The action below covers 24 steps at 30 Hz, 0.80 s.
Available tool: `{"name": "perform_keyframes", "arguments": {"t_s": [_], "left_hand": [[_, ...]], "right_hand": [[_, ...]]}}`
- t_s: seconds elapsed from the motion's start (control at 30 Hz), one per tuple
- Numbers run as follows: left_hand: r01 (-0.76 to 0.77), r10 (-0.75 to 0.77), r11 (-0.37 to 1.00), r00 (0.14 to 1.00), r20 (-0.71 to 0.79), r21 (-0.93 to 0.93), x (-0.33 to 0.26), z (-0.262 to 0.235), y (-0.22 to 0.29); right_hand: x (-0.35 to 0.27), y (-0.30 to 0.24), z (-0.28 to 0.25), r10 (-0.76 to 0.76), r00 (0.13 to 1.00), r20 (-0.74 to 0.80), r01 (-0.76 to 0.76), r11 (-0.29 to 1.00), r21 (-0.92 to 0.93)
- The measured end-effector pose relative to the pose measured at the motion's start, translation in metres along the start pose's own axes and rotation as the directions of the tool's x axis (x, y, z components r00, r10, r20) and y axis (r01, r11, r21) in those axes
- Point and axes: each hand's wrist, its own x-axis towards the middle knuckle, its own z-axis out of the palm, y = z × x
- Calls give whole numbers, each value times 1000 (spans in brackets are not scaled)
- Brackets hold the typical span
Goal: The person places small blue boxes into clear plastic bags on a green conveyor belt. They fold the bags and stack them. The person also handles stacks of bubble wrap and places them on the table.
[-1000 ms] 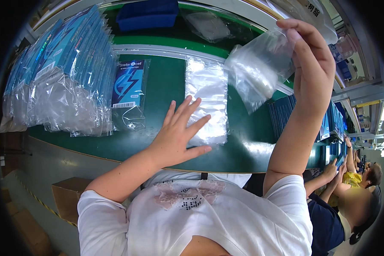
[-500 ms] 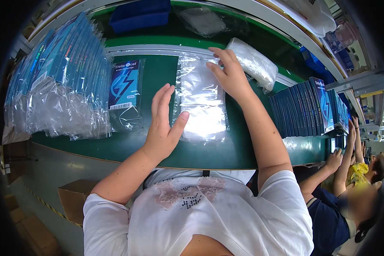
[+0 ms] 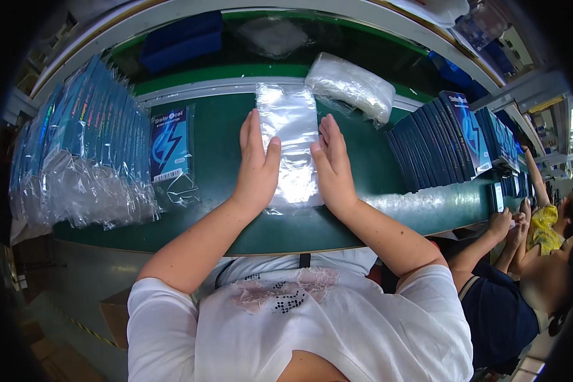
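A stack of clear plastic bags (image 3: 290,146) lies flat and shiny on the green table in front of me. Against its left edge rests my left hand (image 3: 258,162), fingers straight and thumb over the bags. On the opposite edge stands my right hand (image 3: 334,167), fingers also stretched out, its thumb near the bags' side. The two palms face each other with the stack between them. Left of it lies one blue battery box in a clear bag (image 3: 170,146).
Bagged blue boxes (image 3: 76,143) stand in a row at the left. Unbagged blue boxes (image 3: 433,143) line the right. A bundle of clear plastic (image 3: 353,86) lies behind my right hand. A blue bin (image 3: 181,41) sits at the back. Co-workers (image 3: 500,312) are at the right.
My right hand has come down from the stack's far right corner to its right side. The bags' edges now look more even. The view has shifted slightly.
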Motion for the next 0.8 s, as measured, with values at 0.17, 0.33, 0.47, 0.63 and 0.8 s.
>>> {"name": "perform_keyframes", "arguments": {"t_s": [0.17,0.33,0.47,0.63,0.8], "left_hand": [[3,-4,1000,999,-45,-26,-2,-12,-4],[-344,244,884,917,316,315,-21,-58,28],[-470,143,755,799,584,458,-27,-61,32],[-477,114,750,776,620,458,-28,-55,20],[-479,126,765,767,629,430,-27,-56,20]], "right_hand": [[8,-8,-19,-75,997,13,76,980,-186],[63,-19,-64,-377,922,83,286,523,-803],[93,-8,-66,-180,984,19,77,321,-944],[119,19,-63,-169,972,-166,-136,174,-975],[149,25,-66,-88,920,-383,-373,107,-921]]}}
